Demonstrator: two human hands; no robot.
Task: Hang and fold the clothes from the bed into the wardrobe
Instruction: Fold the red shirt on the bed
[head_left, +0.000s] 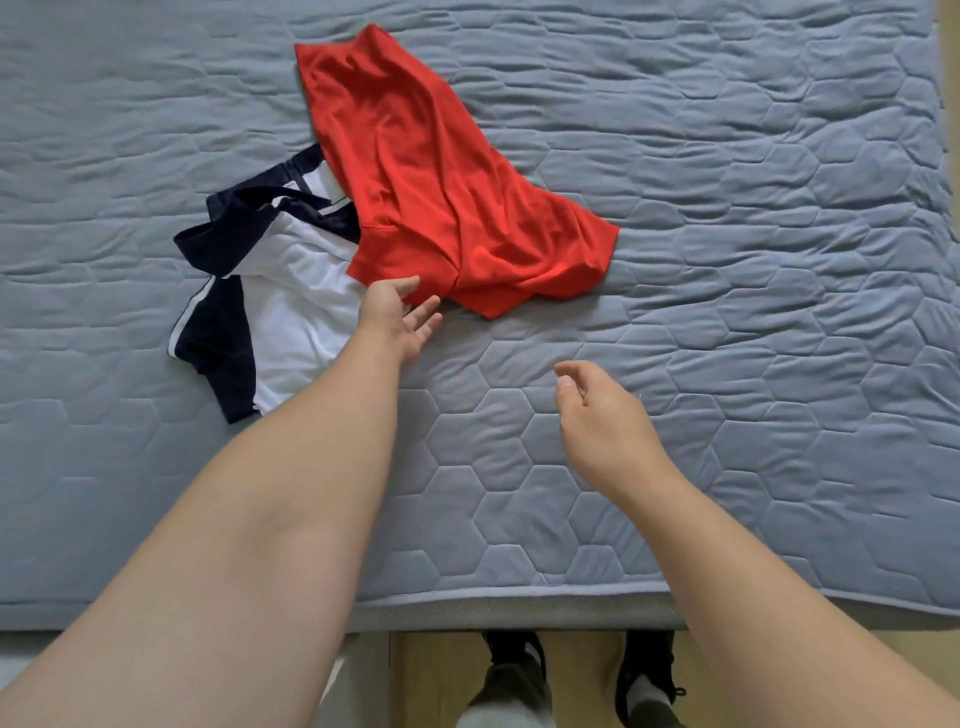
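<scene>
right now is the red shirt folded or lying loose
Loose, not folded: the red shirt lies crumpled and creased, partly over the white and navy shirt.

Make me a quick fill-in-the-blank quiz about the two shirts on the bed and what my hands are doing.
1. The white and navy shirt lies partly ___ the red shirt.
2. The left hand reaches the near edge of the ___ shirt.
3. The right hand hovers over the bed, holding ___.
Missing words: under; red; nothing.
</scene>
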